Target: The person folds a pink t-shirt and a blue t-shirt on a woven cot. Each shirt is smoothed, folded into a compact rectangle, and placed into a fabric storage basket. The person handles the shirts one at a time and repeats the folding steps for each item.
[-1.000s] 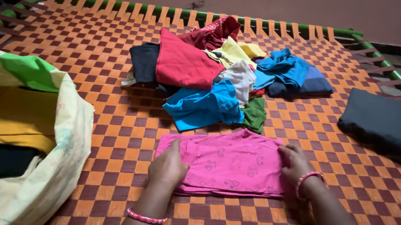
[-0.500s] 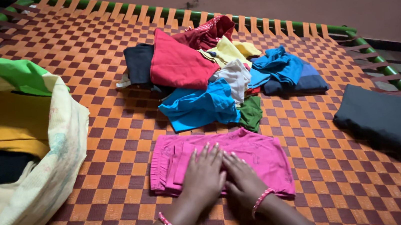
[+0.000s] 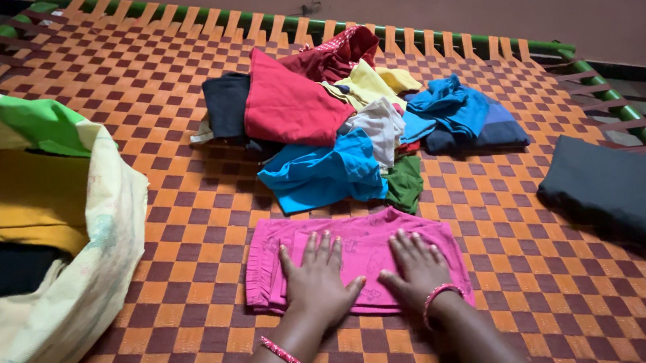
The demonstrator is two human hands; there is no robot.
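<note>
Right now both hands lie flat, fingers spread, gripping nothing: the left hand (image 3: 316,278) and right hand (image 3: 419,269) press side by side on the folded pink garment (image 3: 352,261), which rests on the woven cot (image 3: 168,102) just in front of the loose clothes pile (image 3: 349,122). Its left layers look slightly stepped, though the light is dim. Uneven pressure could slide those layers apart, or a sleeve might snag the green piece (image 3: 407,182) nearby. A sack (image 3: 64,259) sits left.
</note>
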